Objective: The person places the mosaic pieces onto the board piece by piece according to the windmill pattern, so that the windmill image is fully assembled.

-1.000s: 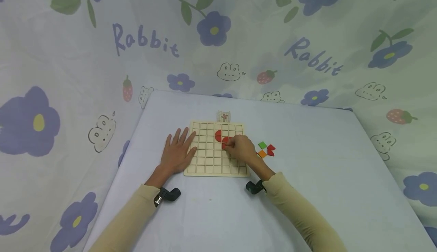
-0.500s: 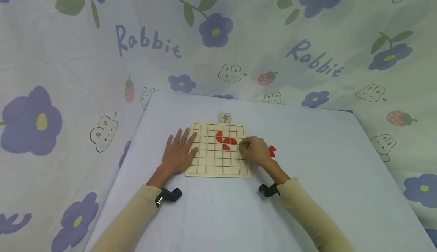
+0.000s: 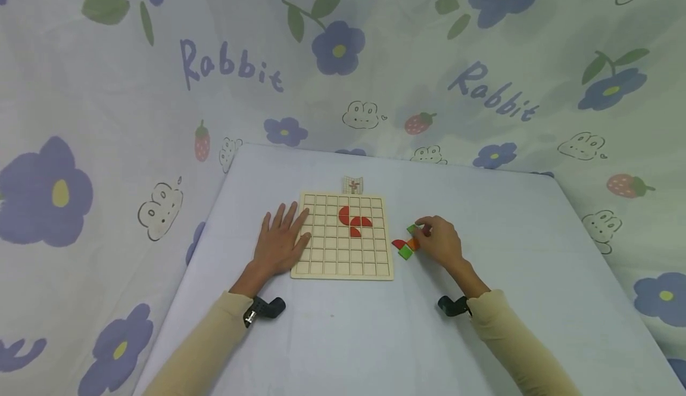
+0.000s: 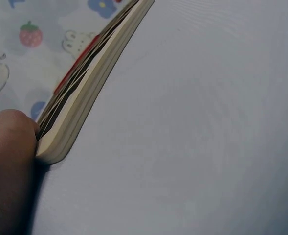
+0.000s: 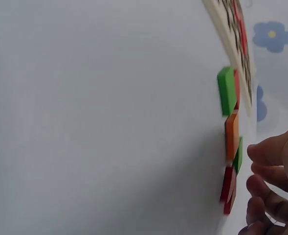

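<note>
Since the earlier frame, the right hand has been withdrawn from the grid board to the loose pieces just right of it; its fingertips are curled against them. The left hand is pressed flat, fingers spread, on the board's left edge.

red pieces on pale wooden grid board, green block, orange block

The board is laid on the table. Three pieces are set in its cells. A card is placed just behind it. Loose pieces are found right of the board, beside the right hand. The left hand is rested on the board's left edge.
</note>
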`<move>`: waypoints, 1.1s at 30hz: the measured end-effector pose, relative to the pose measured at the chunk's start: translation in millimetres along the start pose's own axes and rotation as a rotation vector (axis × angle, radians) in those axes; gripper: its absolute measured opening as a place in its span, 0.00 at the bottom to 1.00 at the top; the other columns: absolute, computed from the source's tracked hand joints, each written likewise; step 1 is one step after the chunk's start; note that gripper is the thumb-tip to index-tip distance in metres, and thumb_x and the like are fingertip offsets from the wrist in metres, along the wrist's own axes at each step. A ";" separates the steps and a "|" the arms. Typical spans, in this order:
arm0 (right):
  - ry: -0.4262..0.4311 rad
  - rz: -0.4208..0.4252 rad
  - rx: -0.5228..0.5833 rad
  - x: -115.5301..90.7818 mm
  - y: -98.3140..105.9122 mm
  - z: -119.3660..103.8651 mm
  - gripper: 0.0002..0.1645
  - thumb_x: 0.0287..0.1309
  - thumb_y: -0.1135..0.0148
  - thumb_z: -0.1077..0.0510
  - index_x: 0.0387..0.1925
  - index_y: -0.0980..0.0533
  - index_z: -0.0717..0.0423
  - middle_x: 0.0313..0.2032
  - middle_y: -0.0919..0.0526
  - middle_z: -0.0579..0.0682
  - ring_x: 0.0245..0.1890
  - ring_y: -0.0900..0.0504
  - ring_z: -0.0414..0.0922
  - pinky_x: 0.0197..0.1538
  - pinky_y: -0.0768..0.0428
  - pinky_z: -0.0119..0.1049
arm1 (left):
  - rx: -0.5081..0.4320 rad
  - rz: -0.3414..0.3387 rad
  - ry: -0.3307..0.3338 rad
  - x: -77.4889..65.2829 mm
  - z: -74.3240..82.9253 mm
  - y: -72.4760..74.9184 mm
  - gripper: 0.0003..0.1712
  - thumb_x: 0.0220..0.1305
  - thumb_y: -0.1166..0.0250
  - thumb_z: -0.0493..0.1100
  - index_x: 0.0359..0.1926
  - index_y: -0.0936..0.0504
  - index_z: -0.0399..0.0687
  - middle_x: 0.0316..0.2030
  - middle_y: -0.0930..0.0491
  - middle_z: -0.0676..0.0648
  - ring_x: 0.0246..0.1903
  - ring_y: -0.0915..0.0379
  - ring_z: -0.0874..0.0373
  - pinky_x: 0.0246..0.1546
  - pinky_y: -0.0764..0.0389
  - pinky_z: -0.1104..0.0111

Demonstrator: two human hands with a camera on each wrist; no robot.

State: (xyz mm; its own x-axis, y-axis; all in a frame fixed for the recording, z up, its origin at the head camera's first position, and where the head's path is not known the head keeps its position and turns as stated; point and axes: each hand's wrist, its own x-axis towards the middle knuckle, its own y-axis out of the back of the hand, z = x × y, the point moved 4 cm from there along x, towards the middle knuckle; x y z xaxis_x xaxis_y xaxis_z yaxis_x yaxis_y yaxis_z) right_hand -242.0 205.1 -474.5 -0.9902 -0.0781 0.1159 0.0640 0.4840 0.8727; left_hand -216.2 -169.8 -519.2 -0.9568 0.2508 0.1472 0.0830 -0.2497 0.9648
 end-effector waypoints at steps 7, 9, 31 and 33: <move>-0.062 -0.014 -0.048 -4.5 9.3 22.5 0.20 0.58 0.33 0.55 0.47 0.17 0.64 0.37 0.20 0.58 0.34 0.23 0.52 0.32 0.22 0.44 | -0.008 0.008 -0.006 -1.0 2.5 1.5 0.36 0.75 0.60 0.61 0.78 0.47 0.53 0.76 0.56 0.41 0.75 0.67 0.41 0.70 0.67 0.45; -0.071 -0.021 -0.034 -5.9 10.1 25.9 0.18 0.59 0.34 0.55 0.45 0.17 0.65 0.36 0.20 0.58 0.34 0.23 0.52 0.32 0.23 0.43 | -0.007 0.007 -0.007 -1.4 2.7 2.0 0.36 0.75 0.60 0.61 0.78 0.47 0.53 0.76 0.55 0.41 0.75 0.67 0.41 0.70 0.67 0.45; -0.074 -0.059 0.356 4.5 4.8 -4.9 0.15 0.63 0.36 0.61 0.50 0.19 0.60 0.45 0.19 0.55 0.44 0.20 0.53 0.39 0.17 0.45 | 0.000 0.009 -0.001 -0.4 1.4 2.8 0.37 0.75 0.60 0.61 0.78 0.48 0.53 0.76 0.56 0.41 0.75 0.67 0.41 0.70 0.65 0.44; -0.066 -0.062 0.382 4.9 2.2 -13.5 0.11 0.62 0.34 0.60 0.46 0.17 0.59 0.43 0.17 0.52 0.42 0.20 0.51 0.38 0.17 0.42 | -0.003 0.003 -0.001 -0.1 1.9 2.8 0.37 0.75 0.60 0.61 0.78 0.48 0.52 0.76 0.56 0.41 0.74 0.66 0.40 0.70 0.65 0.44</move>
State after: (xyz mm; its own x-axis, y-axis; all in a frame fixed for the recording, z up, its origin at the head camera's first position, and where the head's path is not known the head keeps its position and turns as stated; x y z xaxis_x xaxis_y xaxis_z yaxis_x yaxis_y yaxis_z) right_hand -245.0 194.0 -465.7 -0.9973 -0.0677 0.0267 -0.0353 0.7708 0.6361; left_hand -215.3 -168.7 -516.1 -0.9562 0.2508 0.1506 0.0852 -0.2536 0.9635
